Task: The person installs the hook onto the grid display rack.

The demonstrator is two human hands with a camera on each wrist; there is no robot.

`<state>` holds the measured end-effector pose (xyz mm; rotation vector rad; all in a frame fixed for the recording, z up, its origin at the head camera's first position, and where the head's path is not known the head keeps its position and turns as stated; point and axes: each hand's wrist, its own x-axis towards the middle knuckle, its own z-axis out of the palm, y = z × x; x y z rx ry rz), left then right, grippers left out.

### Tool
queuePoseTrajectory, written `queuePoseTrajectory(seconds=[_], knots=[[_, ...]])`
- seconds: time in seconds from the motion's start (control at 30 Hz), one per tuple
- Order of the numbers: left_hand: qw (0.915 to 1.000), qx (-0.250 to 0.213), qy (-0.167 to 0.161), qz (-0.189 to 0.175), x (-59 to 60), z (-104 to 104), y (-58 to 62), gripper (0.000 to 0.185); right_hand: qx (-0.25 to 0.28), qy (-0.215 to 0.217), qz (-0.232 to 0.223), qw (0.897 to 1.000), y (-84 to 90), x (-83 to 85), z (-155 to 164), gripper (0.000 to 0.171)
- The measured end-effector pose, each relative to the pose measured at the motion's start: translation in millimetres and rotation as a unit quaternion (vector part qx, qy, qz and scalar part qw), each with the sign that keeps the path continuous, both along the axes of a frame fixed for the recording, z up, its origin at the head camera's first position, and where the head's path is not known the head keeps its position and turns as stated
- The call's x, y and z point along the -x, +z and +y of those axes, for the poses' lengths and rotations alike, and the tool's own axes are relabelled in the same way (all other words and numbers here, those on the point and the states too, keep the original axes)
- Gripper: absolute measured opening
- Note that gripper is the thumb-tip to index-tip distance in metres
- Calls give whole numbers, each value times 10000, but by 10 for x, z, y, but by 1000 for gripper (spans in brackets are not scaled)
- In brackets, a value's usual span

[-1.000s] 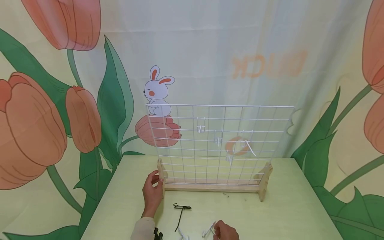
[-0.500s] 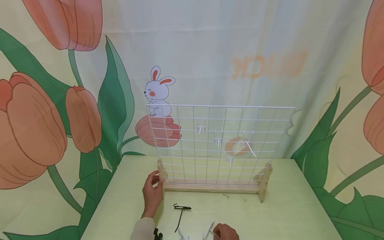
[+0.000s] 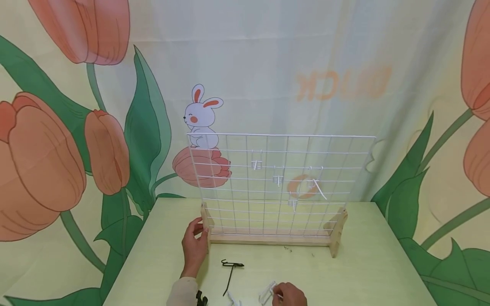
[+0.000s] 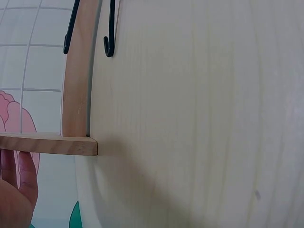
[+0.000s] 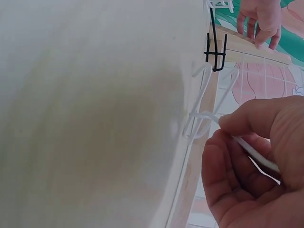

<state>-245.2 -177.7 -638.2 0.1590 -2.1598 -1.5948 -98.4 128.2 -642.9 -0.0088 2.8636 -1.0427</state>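
Note:
My left hand (image 3: pixel 195 244) grips the left wooden end piece (image 4: pixel 52 145) of a stand that carries a white wire grid panel (image 3: pixel 256 191). Its fingertips meet the wood's outer side in the left wrist view. Low in the head view, my right hand (image 3: pixel 289 294) pinches the stem of a white wire hook (image 5: pixel 205 102) between thumb and forefinger. The hook's double-pronged end sticks out toward the left, just over the tabletop. Between the hands lies a black wire hook (image 3: pixel 231 266), with another white hook (image 3: pixel 234 300) nearer the bottom edge.
Several white hooks, including an upper left one (image 3: pixel 256 164), hang on the grid. Black hooks (image 3: pixel 201 298) lie beside my left sleeve. A tulip-and-rabbit printed curtain (image 3: pixel 249 85) hangs behind the pale table (image 3: pixel 375 263).
The white hook has turned in my right fingers, so its double-pronged end now faces up more broadly. My left hand and the stand have stayed put.

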Motion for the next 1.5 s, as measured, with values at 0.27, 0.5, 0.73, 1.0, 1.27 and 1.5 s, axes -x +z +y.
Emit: queuePoseTrajectory(seconds=[0.27, 0.5, 0.73, 1.0, 1.27, 1.5], knots=[[10000, 48, 7, 76, -7, 3, 11, 41, 249, -560, 1092, 9921, 60, -76, -101, 10], [10000, 52, -15, 42, -18, 7, 22, 41, 511, -722, 1524, 9843, 159, -101, -151, 14], [9999, 90, -45, 27, -7, 4, 8, 42, 1304, -673, 1313, 9804, 274, -93, -191, 11], [9999, 111, -19, 75, 21, -2, -7, 42, 1770, -256, 2416, 9538, 422, -33, -296, 12], [9999, 105, -2, -4, 11, -4, -38, 41, 2151, 145, 3465, 9129, 630, 122, -366, 24], [10000, 92, -13, -32, -3, -5, -32, 41, 2316, 431, 3895, 8904, 820, 245, -339, 18]])
